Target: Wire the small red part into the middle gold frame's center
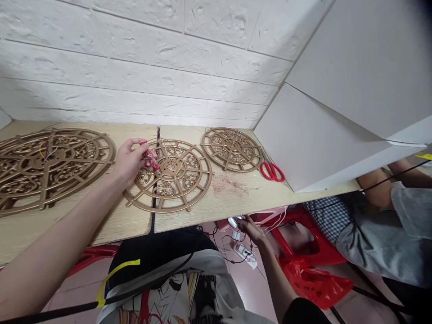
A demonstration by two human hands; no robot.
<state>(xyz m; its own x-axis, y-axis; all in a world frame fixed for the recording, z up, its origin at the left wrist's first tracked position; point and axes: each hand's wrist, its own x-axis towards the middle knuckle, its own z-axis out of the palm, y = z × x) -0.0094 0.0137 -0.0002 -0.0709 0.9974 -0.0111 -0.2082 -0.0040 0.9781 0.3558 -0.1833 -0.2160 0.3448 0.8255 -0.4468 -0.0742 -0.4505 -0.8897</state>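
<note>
My left hand [131,159] grips a short red stick-shaped tool [151,162] between thumb and fingers; its exact kind does not show. The tool's lower end is over the middle of a gold round openwork frame [184,199], from whose hub thin wires rise. Below the table's front edge, my right hand [250,228] is closed around a small silver-white object [234,222], partly hidden and hard to name. Behind and to the right lies a second gold frame [232,150], with red-handled scissors [272,171] beside it.
More gold frames [43,173] are stacked at the left. A white panel [324,112] stands on the right of the table [199,213]. Beneath are a power strip [245,255], cables, a red stool and a red plastic bag [315,283]. Another person [374,238] sits at the right.
</note>
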